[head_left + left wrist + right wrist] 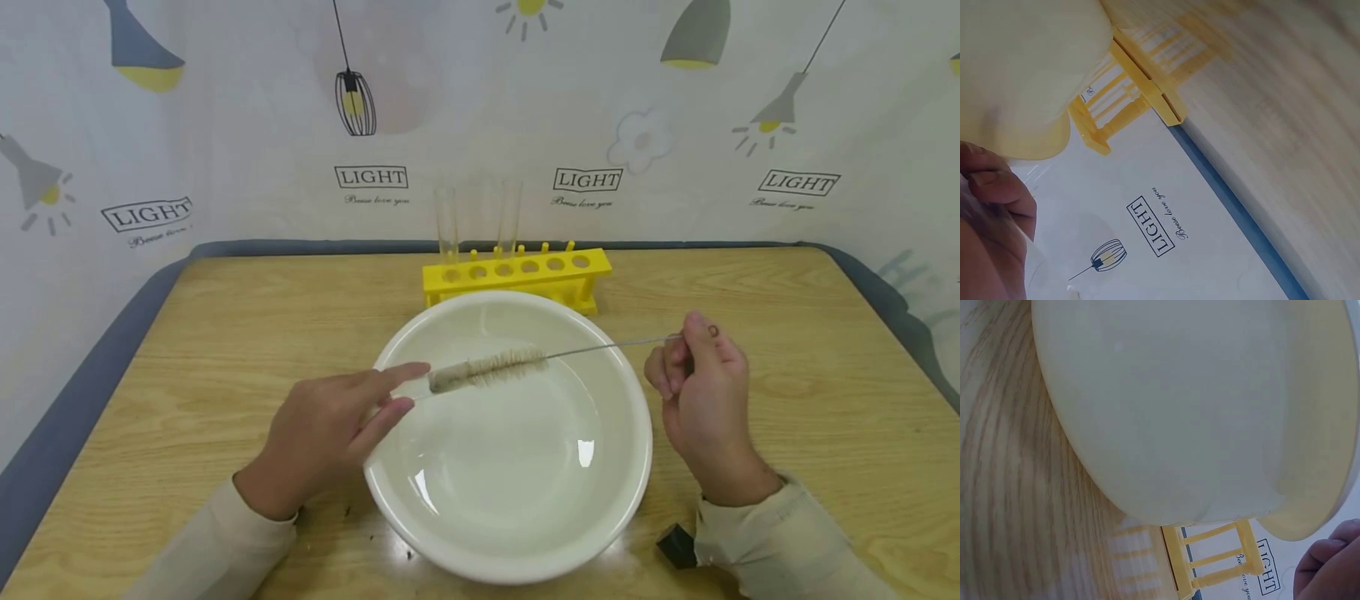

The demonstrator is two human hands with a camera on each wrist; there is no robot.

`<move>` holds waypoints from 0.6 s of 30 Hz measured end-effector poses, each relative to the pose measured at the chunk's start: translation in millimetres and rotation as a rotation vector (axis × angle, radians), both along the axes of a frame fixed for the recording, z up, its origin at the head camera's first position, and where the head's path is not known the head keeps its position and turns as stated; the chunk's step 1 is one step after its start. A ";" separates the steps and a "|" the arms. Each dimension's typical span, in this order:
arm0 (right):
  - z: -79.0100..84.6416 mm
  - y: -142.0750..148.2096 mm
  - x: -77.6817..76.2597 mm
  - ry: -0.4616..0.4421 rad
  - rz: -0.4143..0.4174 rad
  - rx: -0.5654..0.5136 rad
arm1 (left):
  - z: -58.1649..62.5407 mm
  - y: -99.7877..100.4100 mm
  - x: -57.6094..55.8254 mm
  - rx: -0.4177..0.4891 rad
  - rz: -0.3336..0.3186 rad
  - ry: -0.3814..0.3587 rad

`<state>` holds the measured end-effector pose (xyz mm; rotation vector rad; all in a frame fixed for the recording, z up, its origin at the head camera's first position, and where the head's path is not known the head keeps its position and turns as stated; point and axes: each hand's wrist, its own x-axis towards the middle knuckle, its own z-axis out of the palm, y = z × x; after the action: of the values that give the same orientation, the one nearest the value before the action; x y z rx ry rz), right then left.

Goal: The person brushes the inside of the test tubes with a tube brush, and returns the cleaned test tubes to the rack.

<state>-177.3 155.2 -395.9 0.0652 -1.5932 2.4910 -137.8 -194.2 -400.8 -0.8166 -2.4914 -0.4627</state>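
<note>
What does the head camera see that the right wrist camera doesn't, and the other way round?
Only the head view shows the bristly tan brush, the clear tube around its tip, two upright clear tubes, the left hand and the small black block.

Only the right wrist view shows a reflection of the yellow plastic rack on the wooden tabletop.

Both show that rack, tabletop, the round white basin, the right hand and black LIGHT lettering.

Head view: even, moderately bright illumination, with white glare inside the basin (510, 568) and on the tabletop (825, 375) at its near edge. Left wrist: hazy, wood grain smeared. Right wrist: dimmer, softly focused.
</note>
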 end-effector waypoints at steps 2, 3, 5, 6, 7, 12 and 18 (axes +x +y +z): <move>-0.5 -0.1 0.4 -0.008 0.001 0.021 | -0.3 -0.1 -0.2 0.002 0.000 0.005; -0.8 -0.2 0.6 -0.012 0.001 0.032 | -0.8 -0.3 -0.4 0.004 0.002 0.002; -1.3 -0.6 0.8 -0.017 0.005 0.042 | -1.0 -0.2 -0.6 0.012 0.004 -0.007; -1.5 -0.8 0.9 -0.020 0.008 0.041 | -1.0 -0.1 -0.6 0.016 0.004 -0.012; -1.6 -0.9 1.0 -0.022 0.012 0.039 | -1.1 -0.1 -0.6 0.022 0.005 -0.019; -1.0 -0.4 2.4 -0.023 0.039 0.020 | -0.8 -0.3 -0.2 0.036 0.008 -0.037; -0.4 -0.9 3.5 -0.021 0.064 0.012 | -1.4 -0.9 -0.2 0.034 0.011 -0.027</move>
<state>-173.8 154.3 -396.2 0.0932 -1.6396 2.5384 -138.0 -195.1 -402.2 -0.7882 -2.5044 -0.5136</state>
